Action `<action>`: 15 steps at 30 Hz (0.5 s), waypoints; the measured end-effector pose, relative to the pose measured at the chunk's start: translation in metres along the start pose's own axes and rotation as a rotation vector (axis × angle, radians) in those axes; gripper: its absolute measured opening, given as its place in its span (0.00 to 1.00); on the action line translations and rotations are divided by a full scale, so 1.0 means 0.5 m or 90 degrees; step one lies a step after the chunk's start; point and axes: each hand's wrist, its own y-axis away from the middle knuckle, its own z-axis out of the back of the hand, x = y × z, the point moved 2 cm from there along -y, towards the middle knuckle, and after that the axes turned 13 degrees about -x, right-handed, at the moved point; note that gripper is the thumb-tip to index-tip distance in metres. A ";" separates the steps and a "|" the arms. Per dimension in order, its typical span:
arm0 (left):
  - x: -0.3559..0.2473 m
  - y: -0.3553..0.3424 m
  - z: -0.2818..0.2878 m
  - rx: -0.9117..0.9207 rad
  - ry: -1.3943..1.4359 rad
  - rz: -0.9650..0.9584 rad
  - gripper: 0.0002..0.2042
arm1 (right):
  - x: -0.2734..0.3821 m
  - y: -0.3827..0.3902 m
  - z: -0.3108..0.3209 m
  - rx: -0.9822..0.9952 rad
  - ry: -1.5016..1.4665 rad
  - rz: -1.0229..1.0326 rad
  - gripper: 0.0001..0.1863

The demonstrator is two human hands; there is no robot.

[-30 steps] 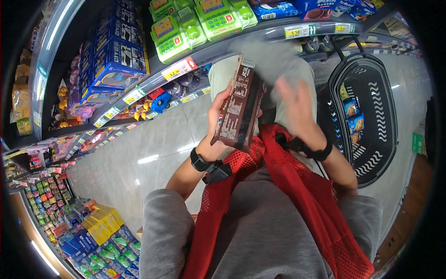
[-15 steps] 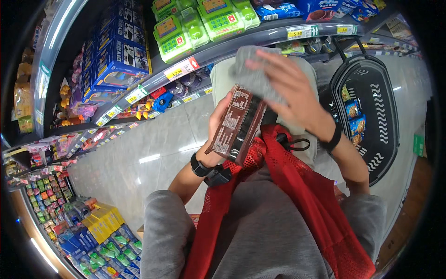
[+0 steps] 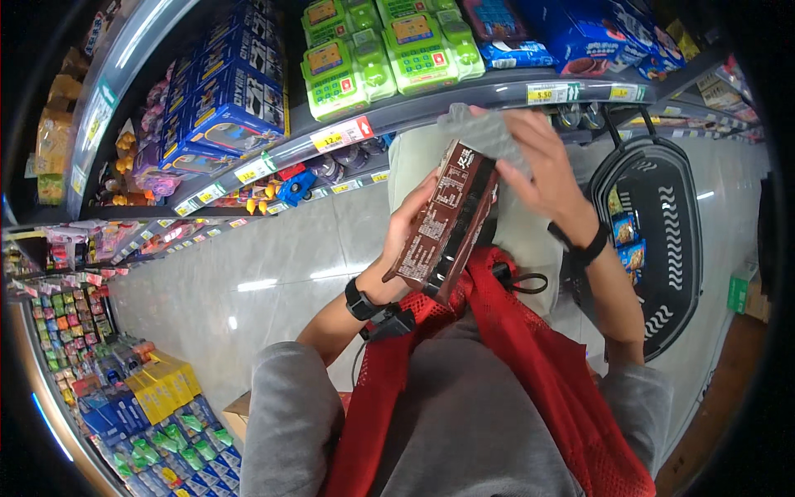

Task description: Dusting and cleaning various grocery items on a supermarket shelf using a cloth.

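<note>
Glossy grey floor tiles line a shop aisle. Nearest, the person's left hand cups a brown snack packet from the left, most fingers hidden beneath. At the packet's far end, the right hand seems to pinch a grey cloth between thumb and closely set fingers. Wiping looks like the step in hand; another stroke would call for a steady left hold. To the right stands a black shopping basket; green toy cash registers line the far shelf.

We have the package in our left hand, snack packets in the shopping basket at right, keypad toys on the shelf ahead.
</note>
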 end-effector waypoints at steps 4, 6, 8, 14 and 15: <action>0.005 0.012 0.048 -0.014 0.059 -0.105 0.26 | 0.138 0.050 -0.038 0.037 -0.090 0.140 0.14; -0.022 0.002 0.031 -0.092 -0.038 -0.024 0.26 | 0.206 0.073 -0.047 0.096 -0.199 0.181 0.14; -0.032 -0.015 0.048 -0.034 0.005 0.015 0.26 | 0.214 0.076 -0.046 0.103 -0.225 0.162 0.13; -0.030 0.005 0.037 -0.037 -0.125 -0.048 0.21 | 0.061 0.016 -0.018 -0.034 -0.076 0.014 0.24; -0.027 0.004 0.011 -0.044 -0.165 -0.080 0.21 | 0.026 0.020 -0.008 -0.042 -0.024 -0.063 0.24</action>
